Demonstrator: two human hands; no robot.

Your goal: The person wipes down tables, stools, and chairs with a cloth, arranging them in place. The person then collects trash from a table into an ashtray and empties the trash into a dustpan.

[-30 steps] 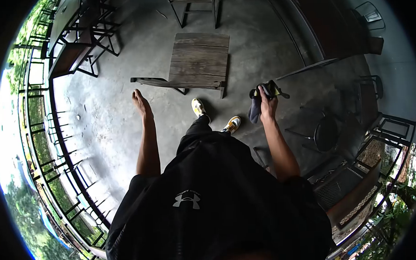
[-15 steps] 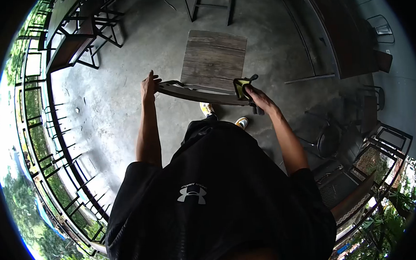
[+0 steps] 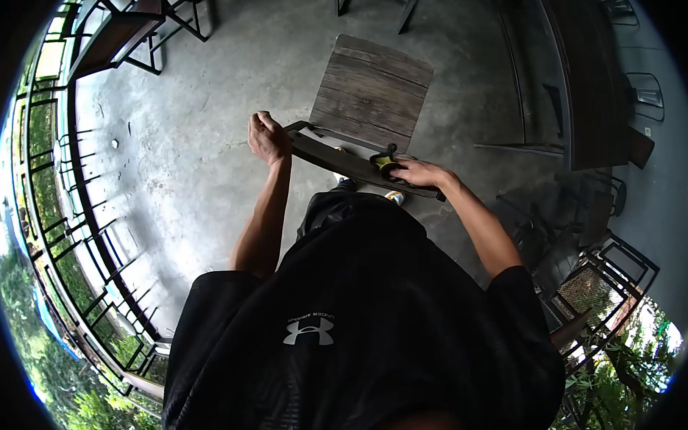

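Observation:
In the head view, a wooden chair has a weathered grey-brown plank seat (image 3: 371, 93). Its dark, slightly curved backrest (image 3: 327, 153) runs across just in front of my body, sloping down to the right. My left hand (image 3: 268, 139) is closed at the backrest's left end, by the frame corner, fingers curled. My right hand (image 3: 424, 173) rests over the right part of the backrest. Its fingers are on a small yellow and black item (image 3: 385, 163), perhaps a cloth or pad; the exact kind is unclear. My shoes show partly below the backrest.
Grey concrete floor (image 3: 225, 75) surrounds the chair. A long dark table (image 3: 589, 77) stands at the right, with metal chairs (image 3: 647, 94) beyond it. Dark wooden furniture (image 3: 118, 41) is at upper left, and a black metal railing (image 3: 65, 247) runs down the left side.
My left hand has turned from outstretched fingers to a curled grip. My right hand has shifted the yellow and black item leftward, away from the backrest's right end. The view has rotated.

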